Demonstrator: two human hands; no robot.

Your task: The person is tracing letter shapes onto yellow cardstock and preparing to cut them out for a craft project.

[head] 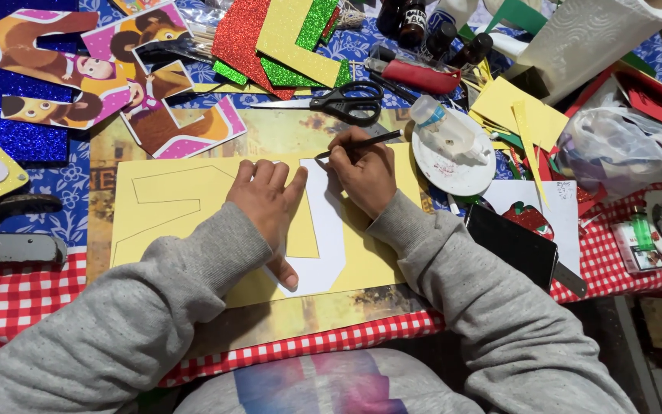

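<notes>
Both hands work on a yellow sheet (193, 222). Left hand (268, 203) lies flat, fingers spread, pinning a white letter template (329, 245) onto the sheet. Right hand (363, 170) grips a dark pencil (358, 143), tip at the template's upper edge. Black scissors (350, 102) lie just beyond; a white plate (453, 157) with a glue bottle (446, 126) sits to the right.

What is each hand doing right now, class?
Left hand: open, pressing flat on the white template over the yellow sheet.
Right hand: closed, holding a pencil.
</notes>
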